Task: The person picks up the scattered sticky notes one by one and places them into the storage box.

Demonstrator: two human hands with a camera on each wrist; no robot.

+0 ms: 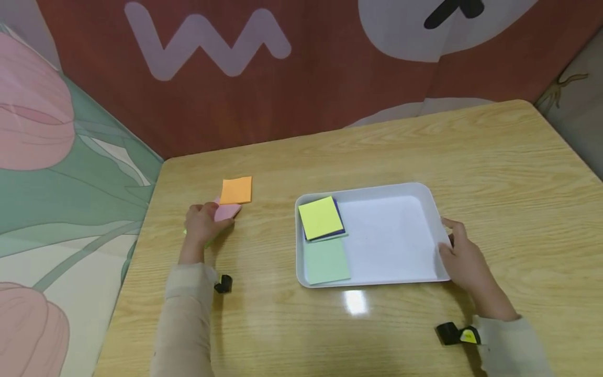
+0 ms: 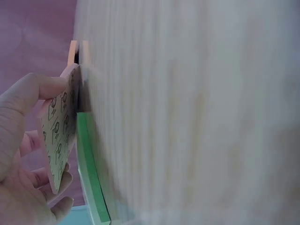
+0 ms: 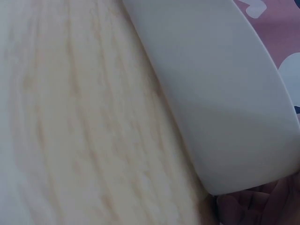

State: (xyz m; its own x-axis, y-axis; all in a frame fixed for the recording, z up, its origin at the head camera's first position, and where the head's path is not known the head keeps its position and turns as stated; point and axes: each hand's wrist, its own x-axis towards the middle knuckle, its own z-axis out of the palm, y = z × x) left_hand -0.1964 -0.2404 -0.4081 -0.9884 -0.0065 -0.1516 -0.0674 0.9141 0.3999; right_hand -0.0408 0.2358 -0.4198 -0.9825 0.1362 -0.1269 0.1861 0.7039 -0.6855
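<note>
My left hand (image 1: 202, 225) pinches a pink sticky-note pad (image 1: 228, 211) by its edges at the table's left. In the left wrist view that pad (image 2: 58, 126) is tilted, its printed backing showing. A green sticky-note pad (image 2: 91, 168) lies beneath it, mostly covered by the hand in the head view. Just behind is an orange sticky-note pad (image 1: 236, 190). My right hand (image 1: 466, 259) grips the right end of a white tray (image 1: 386, 241), thumb at the rim. Along the tray's left side lie a yellow pad (image 1: 321, 218) over a dark purple one, and a pale green pad (image 1: 327, 262).
The wood-grain table (image 1: 273, 324) meets a red patterned backdrop (image 1: 320, 78) at the back and a floral one (image 1: 61, 209) at the left. Black wrist-worn devices (image 1: 223, 284) show beside both sleeves.
</note>
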